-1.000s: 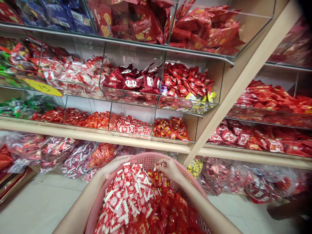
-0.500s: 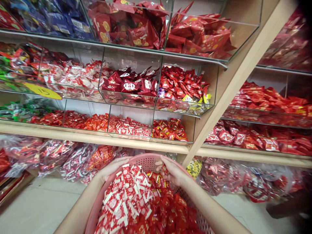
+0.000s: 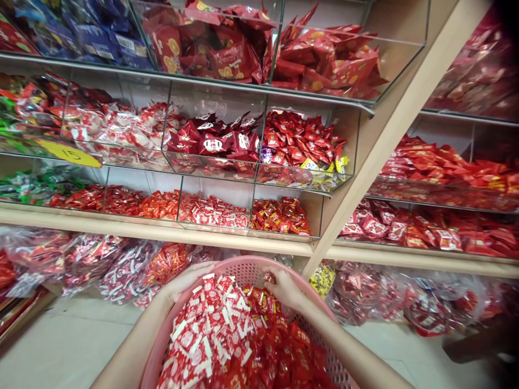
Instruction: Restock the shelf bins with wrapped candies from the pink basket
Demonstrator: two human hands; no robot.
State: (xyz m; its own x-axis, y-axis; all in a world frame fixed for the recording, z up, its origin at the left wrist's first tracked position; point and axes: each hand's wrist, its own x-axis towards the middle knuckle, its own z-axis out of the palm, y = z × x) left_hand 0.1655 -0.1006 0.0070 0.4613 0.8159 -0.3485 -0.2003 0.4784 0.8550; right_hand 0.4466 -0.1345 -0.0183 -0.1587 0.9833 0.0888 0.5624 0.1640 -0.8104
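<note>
A pink perforated plastic basket [image 3: 165, 329] is in front of me, filled with wrapped candies. On its left lie red-and-white wrapped candies [image 3: 203, 335]; plain red ones [image 3: 279, 351] fill the lower right, and red-and-yellow ones [image 3: 259, 300] lie near the far side. My left hand [image 3: 188, 281] grips the basket's far left rim, its fingertips partly hidden. Inside the basket's far right, my right hand [image 3: 284, 289] is closed on a small red wrapped candy [image 3: 269, 277], just above the red-and-yellow candies.
Clear-fronted shelf bins [image 3: 214, 210] of candy rise ahead, with a yellow price tag [image 3: 70, 153] at left. A slanting wooden post [image 3: 389, 146] divides the shelves. Bulging clear bags of candy [image 3: 130, 270] sit on the floor below, both left and right of the basket.
My right hand has dipped slightly lower into the basket from the rim, still with the red candy in its fingers. The left hand and basket have hardly moved.
</note>
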